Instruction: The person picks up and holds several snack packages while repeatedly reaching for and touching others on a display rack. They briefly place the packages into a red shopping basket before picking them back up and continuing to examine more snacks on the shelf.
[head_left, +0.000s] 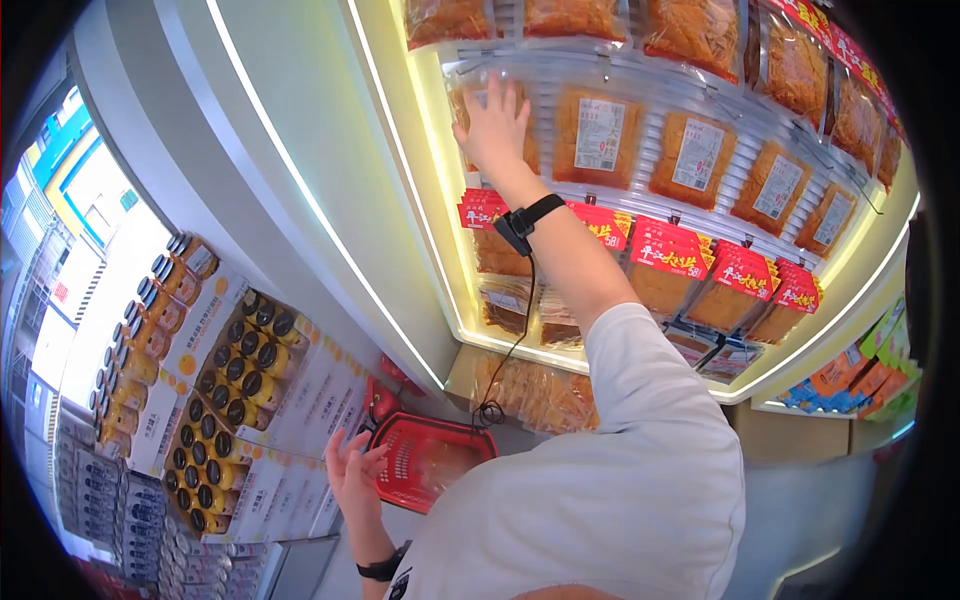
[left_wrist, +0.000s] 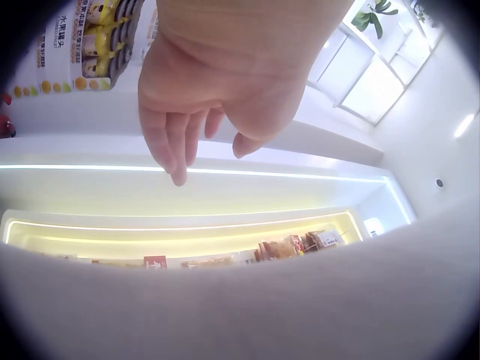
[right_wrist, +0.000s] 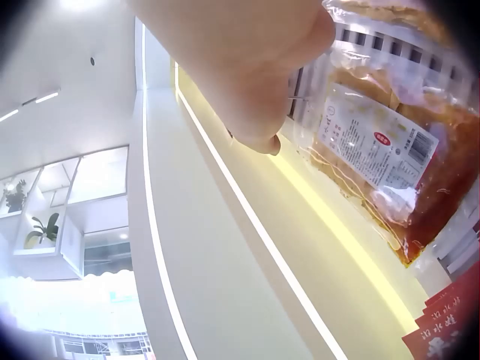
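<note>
My right hand [head_left: 492, 130] reaches up to the hanging rack, its fingers spread over the leftmost clear packet of flat orange-brown snack [head_left: 530, 155] in that row. In the right wrist view, this snack packet [right_wrist: 446, 157], with a white printed label, hangs beside the hand [right_wrist: 244, 75]; most of the fingers are hidden there. Low on the left, my left hand [head_left: 355, 485] hangs near a red shopping basket [head_left: 400, 475], overlapping its edge in the head view. Its fingers [left_wrist: 174, 142] are loosely bent and hold nothing.
More snack packets [head_left: 597, 135] hang to the right, with red-topped packets [head_left: 668, 262] below them. Stacked cartons of black-lidded yellow jars [head_left: 250, 360] stand at the left. A black cable [head_left: 520, 335] dangles from the right wrist. A lit white panel [head_left: 300, 150] borders the rack.
</note>
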